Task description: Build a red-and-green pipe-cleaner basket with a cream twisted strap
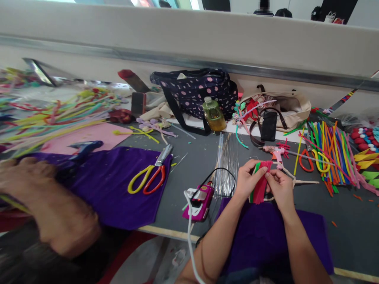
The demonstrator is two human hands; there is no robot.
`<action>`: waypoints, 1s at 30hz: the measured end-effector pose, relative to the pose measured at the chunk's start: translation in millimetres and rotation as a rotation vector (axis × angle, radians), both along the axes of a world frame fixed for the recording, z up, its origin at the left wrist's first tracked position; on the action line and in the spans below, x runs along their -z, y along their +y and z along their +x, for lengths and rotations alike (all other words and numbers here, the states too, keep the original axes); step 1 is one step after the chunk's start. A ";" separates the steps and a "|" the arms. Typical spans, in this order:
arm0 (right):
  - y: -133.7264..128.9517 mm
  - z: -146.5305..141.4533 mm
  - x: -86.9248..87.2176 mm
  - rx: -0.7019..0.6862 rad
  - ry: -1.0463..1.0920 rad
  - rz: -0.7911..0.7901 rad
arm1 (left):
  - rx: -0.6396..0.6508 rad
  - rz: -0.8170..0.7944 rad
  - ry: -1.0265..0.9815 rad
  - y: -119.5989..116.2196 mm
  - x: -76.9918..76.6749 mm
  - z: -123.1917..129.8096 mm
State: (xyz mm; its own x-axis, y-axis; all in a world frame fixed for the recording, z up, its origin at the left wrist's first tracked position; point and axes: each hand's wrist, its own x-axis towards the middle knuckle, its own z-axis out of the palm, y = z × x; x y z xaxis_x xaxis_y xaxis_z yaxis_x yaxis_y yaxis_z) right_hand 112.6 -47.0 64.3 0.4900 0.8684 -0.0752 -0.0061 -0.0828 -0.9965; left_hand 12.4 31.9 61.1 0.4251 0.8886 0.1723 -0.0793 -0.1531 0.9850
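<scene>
My left hand (pixel 248 178) grips a flat piece of red-pink and green pipe cleaners (pixel 261 187) laid side by side, thumb on top. From the other side, my right hand (pixel 280 185) pinches the same piece between thumb and fingers. A cream-coloured strand (pixel 306 182) sticks out past my right hand; how it joins the piece is hidden. Both hands are above a purple cloth (pixel 310 236) at the table's front edge. Just beyond them lies a pink glue gun (pixel 275 152).
Right: bundled pipe cleaners (pixel 331 150) and red-and-yellow scissors (pixel 306 161). Left: silvery strips (pixel 226 161), a magenta device (pixel 204 203) with a white cable, and larger scissors (pixel 155 173). A bottle (pixel 213 114) stands by a dark bag (pixel 198 92). Another person's blurred arm (pixel 56 205) reaches in at far left.
</scene>
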 end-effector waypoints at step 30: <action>-2.1 -0.9 1.1 0.035 -0.089 -0.011 | 0.020 -0.151 -0.076 -0.8 -2.5 0.2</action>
State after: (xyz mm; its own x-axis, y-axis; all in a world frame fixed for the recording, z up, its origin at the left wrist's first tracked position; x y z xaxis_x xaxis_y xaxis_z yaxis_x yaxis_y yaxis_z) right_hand 111.7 -49.1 63.2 0.5249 0.8502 -0.0393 0.0793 -0.0948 -0.9923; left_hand 12.6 31.1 63.5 0.4339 0.8983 0.0694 -0.1558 -0.0010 0.9878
